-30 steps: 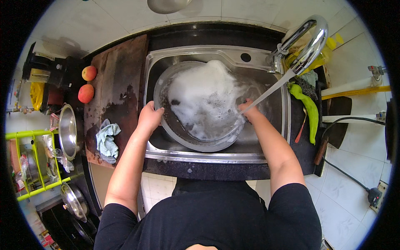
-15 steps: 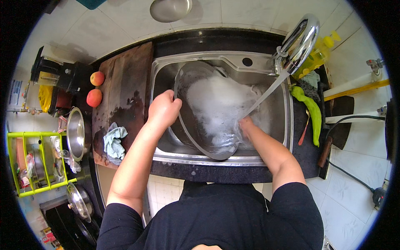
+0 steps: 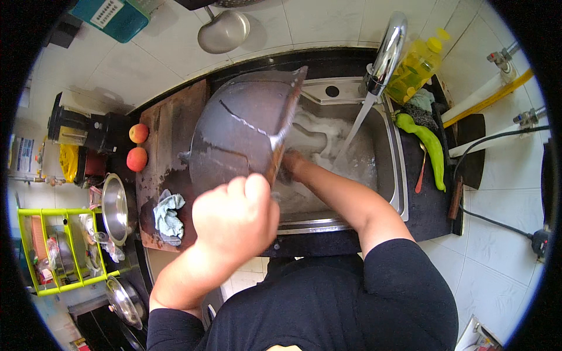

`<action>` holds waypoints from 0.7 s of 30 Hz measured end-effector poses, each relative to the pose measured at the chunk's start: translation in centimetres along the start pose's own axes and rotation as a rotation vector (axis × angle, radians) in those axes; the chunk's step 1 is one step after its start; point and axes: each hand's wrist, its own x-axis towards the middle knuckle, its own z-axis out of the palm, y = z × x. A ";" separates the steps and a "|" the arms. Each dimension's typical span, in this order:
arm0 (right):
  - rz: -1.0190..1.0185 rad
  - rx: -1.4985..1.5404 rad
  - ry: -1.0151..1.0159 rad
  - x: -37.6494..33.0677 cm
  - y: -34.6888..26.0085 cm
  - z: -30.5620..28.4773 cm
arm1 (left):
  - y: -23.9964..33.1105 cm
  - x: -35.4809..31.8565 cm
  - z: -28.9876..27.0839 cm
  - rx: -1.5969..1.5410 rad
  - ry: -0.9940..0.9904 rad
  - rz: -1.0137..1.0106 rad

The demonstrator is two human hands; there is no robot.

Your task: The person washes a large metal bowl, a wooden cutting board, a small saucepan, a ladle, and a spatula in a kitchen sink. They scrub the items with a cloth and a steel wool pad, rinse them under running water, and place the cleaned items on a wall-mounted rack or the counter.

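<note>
A large dark wok (image 3: 228, 128) stands tilted on its side over the left part of the steel sink (image 3: 399, 193), its outer side facing up and left. My left hand (image 3: 237, 213) is closed around the near edge of it. Against the inner side of the wok is my right hand (image 3: 291, 167), its fingers hidden behind the rim. Water runs from the chrome faucet (image 3: 387, 58) into the sink, where white suds lie on the water.
Left of the sink, a wooden board (image 3: 164, 131) bears a light blue cloth (image 3: 168, 217) and two peaches (image 3: 138, 146). Along the right edge lie a long green pepper (image 3: 430, 146), a red-handled spoon (image 3: 420, 175) and a yellow bottle (image 3: 417, 67). A ladle (image 3: 222, 34) hangs on the wall.
The wok has been raised out of the suds and tipped onto its side toward the left. My right hand has moved left from under the stream to the wok's inner side.
</note>
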 end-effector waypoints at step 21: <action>-0.221 0.171 0.537 -12.6 -3.4 -5.0 | -9.3 -6.4 10.4 -0.585 -0.038 -0.670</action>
